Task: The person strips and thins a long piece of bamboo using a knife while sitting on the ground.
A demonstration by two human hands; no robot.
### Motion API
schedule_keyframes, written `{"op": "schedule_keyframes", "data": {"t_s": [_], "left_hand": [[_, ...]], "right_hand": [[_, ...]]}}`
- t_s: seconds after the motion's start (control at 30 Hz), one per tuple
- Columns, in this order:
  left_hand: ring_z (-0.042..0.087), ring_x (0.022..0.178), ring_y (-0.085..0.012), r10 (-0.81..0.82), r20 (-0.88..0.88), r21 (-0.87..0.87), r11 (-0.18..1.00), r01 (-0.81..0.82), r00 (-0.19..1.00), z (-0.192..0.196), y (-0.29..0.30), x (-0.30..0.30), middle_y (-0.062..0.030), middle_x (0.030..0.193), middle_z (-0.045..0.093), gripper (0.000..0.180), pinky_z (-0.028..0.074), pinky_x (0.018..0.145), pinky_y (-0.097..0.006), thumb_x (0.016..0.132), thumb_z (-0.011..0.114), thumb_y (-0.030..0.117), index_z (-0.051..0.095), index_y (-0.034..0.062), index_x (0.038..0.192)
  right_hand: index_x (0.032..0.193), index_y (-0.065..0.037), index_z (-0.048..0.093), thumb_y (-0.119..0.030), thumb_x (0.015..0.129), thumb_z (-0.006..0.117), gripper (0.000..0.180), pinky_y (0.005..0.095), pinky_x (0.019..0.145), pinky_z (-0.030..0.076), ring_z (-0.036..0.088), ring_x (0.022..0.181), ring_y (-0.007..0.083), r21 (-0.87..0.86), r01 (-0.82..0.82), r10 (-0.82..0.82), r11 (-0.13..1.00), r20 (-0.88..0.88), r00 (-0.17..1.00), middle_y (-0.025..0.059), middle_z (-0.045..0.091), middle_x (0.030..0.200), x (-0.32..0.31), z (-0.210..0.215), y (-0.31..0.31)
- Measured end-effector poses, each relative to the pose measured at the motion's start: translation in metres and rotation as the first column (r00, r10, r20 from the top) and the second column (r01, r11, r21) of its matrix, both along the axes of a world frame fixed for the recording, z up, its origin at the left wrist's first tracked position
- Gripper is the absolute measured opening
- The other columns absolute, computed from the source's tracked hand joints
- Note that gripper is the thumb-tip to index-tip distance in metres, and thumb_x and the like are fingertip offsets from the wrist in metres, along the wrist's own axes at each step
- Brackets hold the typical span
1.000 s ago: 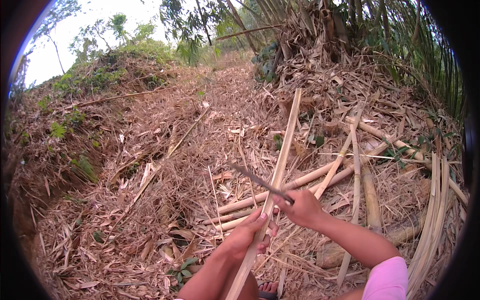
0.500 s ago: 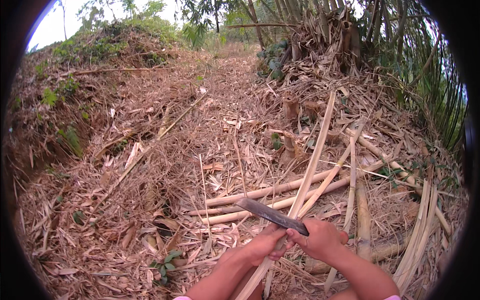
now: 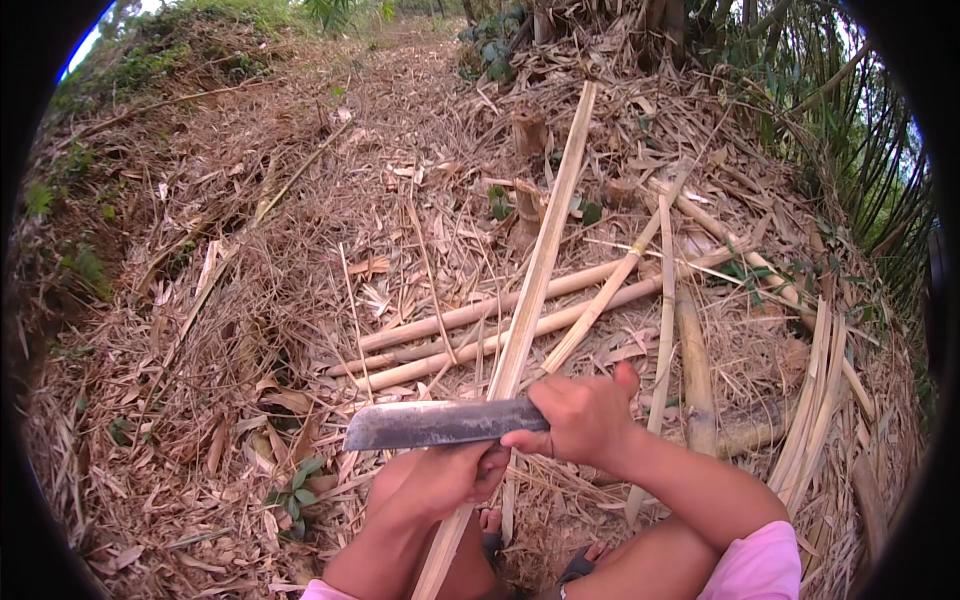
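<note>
A long pale split bamboo strip [image 3: 541,255] slants from low between my knees up toward the far stumps. Wrapped round its lower part is my left hand [image 3: 452,477], closed, just beneath the blade. My right hand [image 3: 580,415] grips a broad dark machete [image 3: 440,424] close to the blade's base; the handle is mostly hidden in the fist. The blade lies nearly level across the strip, its square end pointing left over my left wrist. Where exactly the edge meets the bamboo cannot be made out.
Several bamboo poles [image 3: 430,370] lie on the leaf litter ahead. Split strips [image 3: 805,400] rest at the right beside a thick pole [image 3: 695,350]. Cut stumps [image 3: 528,132] stand farther off, below a bamboo clump. My feet [image 3: 590,553] are close under my hands.
The machete has swung from a slant to nearly level and shows more of its broad side. My hands sit further left in view. The view has tipped downward, bringing my knees and feet in.
</note>
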State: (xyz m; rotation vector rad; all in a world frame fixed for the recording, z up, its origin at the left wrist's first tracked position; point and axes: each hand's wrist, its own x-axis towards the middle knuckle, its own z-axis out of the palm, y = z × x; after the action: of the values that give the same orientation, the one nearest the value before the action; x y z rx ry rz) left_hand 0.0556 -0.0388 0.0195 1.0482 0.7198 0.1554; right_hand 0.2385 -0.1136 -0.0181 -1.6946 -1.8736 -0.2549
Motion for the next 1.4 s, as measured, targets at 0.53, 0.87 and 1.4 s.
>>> {"op": "schedule_keyframes", "data": {"t_s": [0.53, 0.87, 1.4], "left_hand": [[0.027, 0.036, -0.0034, -0.041, 0.143, -0.273, 0.959, 0.079, 0.989, -0.019, 0.015, 0.016, 0.0054, 0.059, 0.036, 0.019, 0.019, 0.030, -0.024, 0.098, 0.045, 0.032, 0.051, 0.0141, 0.092], [0.036, 0.040, -0.0082, -0.011, 0.184, -0.016, 1.000, 0.014, 0.983, -0.032, 0.020, 0.028, 0.0011, 0.061, 0.040, 0.036, 0.025, 0.031, -0.025, 0.098, 0.041, 0.041, 0.053, 0.0080, 0.108], [0.054, 0.048, -0.0185, 0.102, 0.185, 0.025, 0.994, -0.109, 0.977, -0.042, 0.055, -0.006, -0.0117, 0.076, 0.056, 0.035, 0.042, 0.035, -0.035, 0.099, 0.039, 0.028, 0.052, -0.0010, 0.114]], "right_hand": [[0.072, -0.005, 0.055, -0.071, 0.089, 0.044, 0.069, 0.0421, 0.049, 0.044, 0.059, 0.055, 0.0340, -0.097, 0.095, -0.106, 0.991, -0.117, 0.987, 0.0137, 0.054, 0.061, -0.007, -0.008, 0.011], [0.070, -0.001, 0.048, -0.074, 0.091, 0.028, 0.079, 0.0439, 0.052, 0.036, 0.050, 0.055, 0.0358, -0.107, 0.058, -0.076, 0.993, -0.176, 0.981, 0.0150, 0.044, 0.060, 0.014, -0.022, 0.029], [0.085, 0.004, 0.054, -0.068, 0.096, 0.023, 0.080, 0.0401, 0.055, 0.035, 0.048, 0.059, 0.0285, -0.155, 0.083, -0.114, 0.984, -0.198, 0.974, 0.0145, 0.047, 0.065, 0.012, -0.052, 0.076]]}}
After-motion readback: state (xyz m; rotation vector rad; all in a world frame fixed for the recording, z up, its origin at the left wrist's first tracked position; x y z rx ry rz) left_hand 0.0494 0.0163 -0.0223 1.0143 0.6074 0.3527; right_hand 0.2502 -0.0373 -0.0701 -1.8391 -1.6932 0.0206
